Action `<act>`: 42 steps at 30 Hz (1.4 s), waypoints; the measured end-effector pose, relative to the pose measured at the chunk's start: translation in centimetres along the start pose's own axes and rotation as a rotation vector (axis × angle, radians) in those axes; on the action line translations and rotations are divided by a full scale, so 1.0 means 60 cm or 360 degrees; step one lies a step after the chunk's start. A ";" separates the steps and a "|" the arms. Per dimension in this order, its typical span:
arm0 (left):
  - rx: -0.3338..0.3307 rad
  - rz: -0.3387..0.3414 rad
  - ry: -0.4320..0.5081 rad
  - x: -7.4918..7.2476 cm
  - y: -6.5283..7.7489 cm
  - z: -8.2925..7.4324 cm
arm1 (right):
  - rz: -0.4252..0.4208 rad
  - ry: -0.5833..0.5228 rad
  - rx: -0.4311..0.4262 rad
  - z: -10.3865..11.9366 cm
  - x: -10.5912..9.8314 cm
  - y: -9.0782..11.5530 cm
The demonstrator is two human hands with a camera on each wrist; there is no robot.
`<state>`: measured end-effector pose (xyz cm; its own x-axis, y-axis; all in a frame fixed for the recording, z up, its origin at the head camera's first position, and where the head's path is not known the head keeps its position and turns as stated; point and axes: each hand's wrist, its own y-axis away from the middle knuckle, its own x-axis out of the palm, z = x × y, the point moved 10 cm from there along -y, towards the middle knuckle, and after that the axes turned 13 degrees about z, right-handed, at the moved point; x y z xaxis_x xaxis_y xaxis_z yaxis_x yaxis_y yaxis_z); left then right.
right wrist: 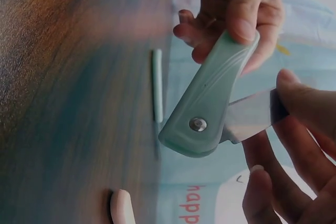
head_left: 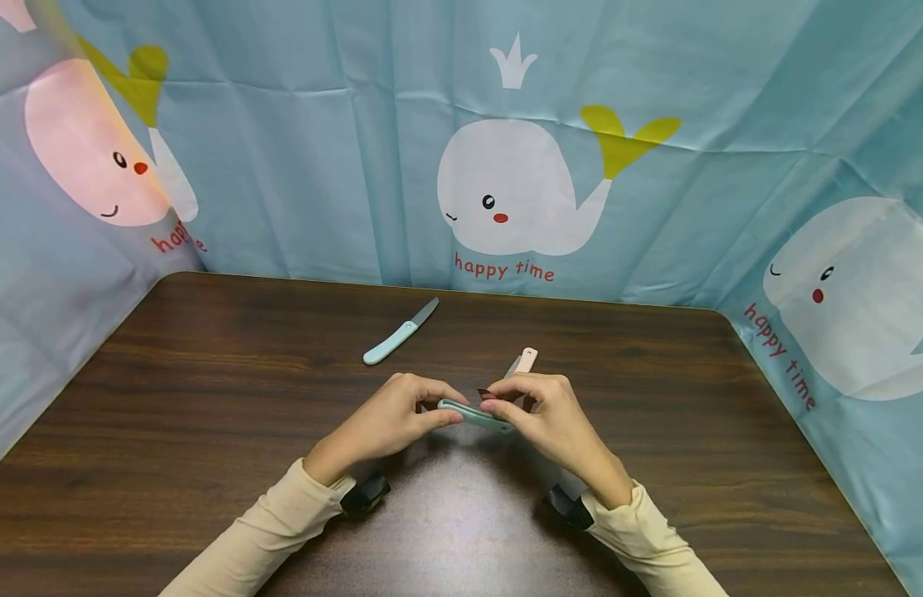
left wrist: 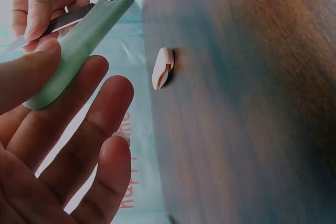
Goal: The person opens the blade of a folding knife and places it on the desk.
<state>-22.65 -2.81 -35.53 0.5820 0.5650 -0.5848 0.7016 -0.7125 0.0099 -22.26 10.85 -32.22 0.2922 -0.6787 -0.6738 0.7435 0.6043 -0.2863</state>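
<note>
While both forearms reach in from the near edge, a person's two hands meet near the middle of a dark wood-grain counter (head_left: pixel 207 398), both on one green folding knife (head_left: pixel 468 414) held just above the surface. The left hand (head_left: pixel 390 419) pinches the end of the knife's handle between thumb and index finger; its other fingers spread loosely, clear of the handle. The right hand (head_left: pixel 546 414) has thumb and fingers clamped on the blade (right wrist: pixel 252 116), which stands partly swung out at an angle from the handle. A round metal rivet (right wrist: pixel 198 124) shows at the handle's right end, and pale curved lines mark its side.

Just beyond the right hand lies a pale pink knife (head_left: pixel 528 360), partly hidden by the fingers, with a strip of grey metal visible along its handle. Farther back and to the left, well apart from the hands, a light blue knife (head_left: pixel 394 340) rests unfolded, its tip pointing away to the right.

Cream sleeves (head_left: pixel 270 518) cover the arms, with a black device (head_left: pixel 366 495) at each wrist. Behind the counter hangs a light blue curtain (head_left: pixel 304 182) printed with white whales (head_left: pixel 506 182) and the red words "happy time".
</note>
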 end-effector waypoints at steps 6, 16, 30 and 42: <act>0.0024 -0.0005 0.0005 -0.001 -0.001 -0.001 | -0.0060 0.0000 -0.0010 0.002 -0.007 0.002; 0.0002 -0.0076 0.0001 -0.017 0.003 0.003 | -0.0116 -0.0078 0.0103 -0.015 -0.023 0.004; -0.0043 -0.0176 -0.0026 -0.045 0.011 0.016 | -0.0136 -0.0117 0.0221 -0.048 -0.037 0.007; -0.0072 -0.0171 -0.0045 -0.041 0.011 0.013 | -0.0004 -0.0215 0.0191 -0.044 -0.019 0.004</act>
<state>-23.92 -5.02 -34.75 0.4910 0.6250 -0.6069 0.7777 -0.6284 -0.0180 -24.00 12.88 -33.29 0.3626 -0.7349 -0.5731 0.8083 0.5541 -0.1991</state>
